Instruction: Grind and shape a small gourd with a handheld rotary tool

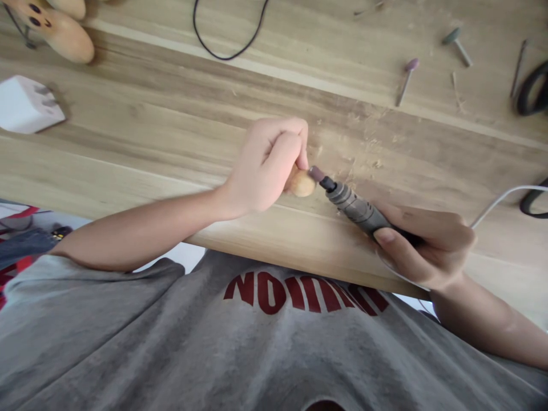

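Note:
My left hand is closed around a small rounded wooden piece, whose pale end sticks out below the fingers near the table's front edge. The rest of the piece is hidden in the fist. In my right hand is a grey rotary tool, gripped along its body and pointing up and left. Its brownish cylindrical sanding bit is at the right side of the wooden end, touching it or very close. A white cable runs behind the right hand.
Wood shavings lie on the wooden table. Further back are a purple-tipped bit and a green-tipped bit. Black scissor-like handles sit at the right, a white plug adapter and wooden figures at the left, a black cord loop behind.

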`<state>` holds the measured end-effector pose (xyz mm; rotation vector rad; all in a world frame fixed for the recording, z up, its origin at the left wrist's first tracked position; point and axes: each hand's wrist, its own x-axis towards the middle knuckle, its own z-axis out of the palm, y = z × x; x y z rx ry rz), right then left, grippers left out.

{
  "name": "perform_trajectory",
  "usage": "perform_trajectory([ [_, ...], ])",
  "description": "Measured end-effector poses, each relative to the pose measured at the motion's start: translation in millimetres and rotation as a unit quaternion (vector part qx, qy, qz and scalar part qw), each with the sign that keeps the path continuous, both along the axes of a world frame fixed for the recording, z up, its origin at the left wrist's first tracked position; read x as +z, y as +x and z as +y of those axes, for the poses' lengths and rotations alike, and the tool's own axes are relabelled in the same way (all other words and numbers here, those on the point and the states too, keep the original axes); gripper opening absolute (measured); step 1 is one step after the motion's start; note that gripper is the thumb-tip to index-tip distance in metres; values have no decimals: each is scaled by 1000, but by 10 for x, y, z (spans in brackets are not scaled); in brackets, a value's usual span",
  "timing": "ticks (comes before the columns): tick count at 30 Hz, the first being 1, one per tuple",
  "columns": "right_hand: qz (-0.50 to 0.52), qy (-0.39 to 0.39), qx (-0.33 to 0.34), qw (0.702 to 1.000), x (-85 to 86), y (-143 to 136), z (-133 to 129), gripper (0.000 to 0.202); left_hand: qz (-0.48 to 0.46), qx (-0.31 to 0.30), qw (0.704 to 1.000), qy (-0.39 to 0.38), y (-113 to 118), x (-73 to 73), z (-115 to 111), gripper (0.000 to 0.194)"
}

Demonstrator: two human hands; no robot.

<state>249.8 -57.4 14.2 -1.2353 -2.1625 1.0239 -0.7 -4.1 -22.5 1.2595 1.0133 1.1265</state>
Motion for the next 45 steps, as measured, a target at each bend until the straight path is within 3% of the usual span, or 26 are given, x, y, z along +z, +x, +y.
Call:
perform_trajectory([
  [4, 37, 27, 23, 999, -11, 3, 4, 29, 1, -1, 1000, -17, 10, -2, 8, 33],
  [8, 28, 18, -3, 999, -24, 7, -3, 24, 3, -7, 1000, 25, 15, 9, 31, 30],
  [12, 36, 18, 18, 999, -15, 4, -9, 27, 19, 1, 999, -33, 7, 6, 23, 30],
  [16, 23, 12, -3, 1000, -14, 10, -4, 27, 13, 11, 1000, -3, 10, -11, 11, 31],
  [21, 50, 44, 24, 997, -27, 4, 1, 31, -9, 8, 1000, -21, 19, -14, 7, 31],
  [24, 15, 23, -6, 1000, -12, -5, -4, 27, 1, 17, 1000, 5, 15, -19, 9, 32],
  [28, 9, 11, 12, 1000, 12, -16, -16, 30, -5, 3, 1000, -20, 10, -16, 16, 32],
  [32, -6, -2, -10, 1000, 14, -18, -14, 28, 6, 19, 1000, 1, 15, -10, 22, 31],
  [37, 45, 28, 25, 998, -8, -3, -10, 27, -16, 19, 999, -21, 29, -5, 12, 30],
  [40, 12, 11, -5, 1000, -13, 8, -17, 28, -1, 27, 1000, 1, 29, -7, 7, 31],
  [45, 45, 26, 17, 998, -32, 15, -6, 30, -9, 17, 1000, -14, 32, -19, 19, 29],
])
